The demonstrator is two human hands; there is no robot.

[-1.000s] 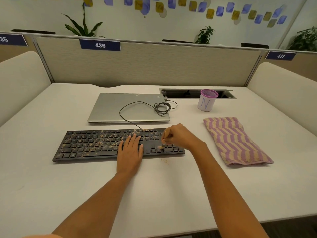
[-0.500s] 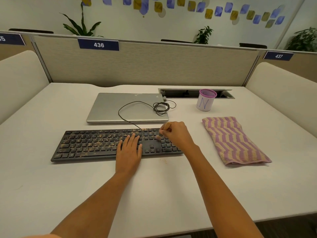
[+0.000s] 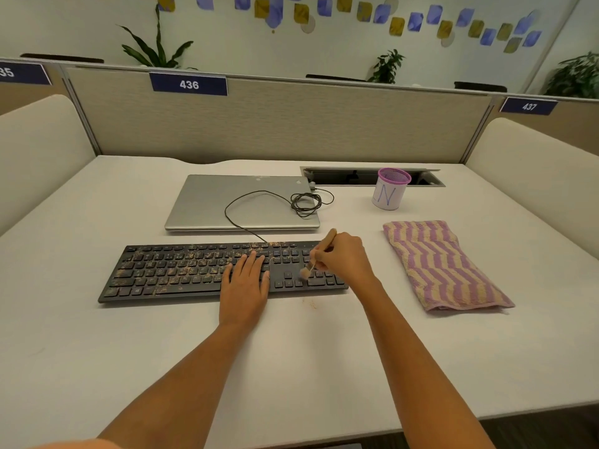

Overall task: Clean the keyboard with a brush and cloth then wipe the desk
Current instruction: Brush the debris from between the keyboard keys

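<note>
Right hand (image 3: 344, 258) swept wooden brush (image 3: 321, 251) lower, bristles (image 3: 304, 273) on crumb-speckled black keyboard (image 3: 181, 270)

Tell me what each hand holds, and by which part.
The right hand grips the small wooden-handled brush around mid-handle; the left hand lies flat on the dusty black keyboard, holding nothing.

A white desk top (image 3: 81, 228) is closed off at the back by a beige fabric partition panel (image 3: 291, 124), on which a dark blue number plate marked 436 (image 3: 189, 84) is mounted. Cream rounded side screens (image 3: 39, 140) are set at either side. Behind it, a pale wall (image 3: 259, 47) is decorated with blue and yellow square decals (image 3: 415, 21). Green leafy plants (image 3: 155, 50) are seen above the partition. Dark flooring (image 3: 534, 426) is seen at lower right.
</note>
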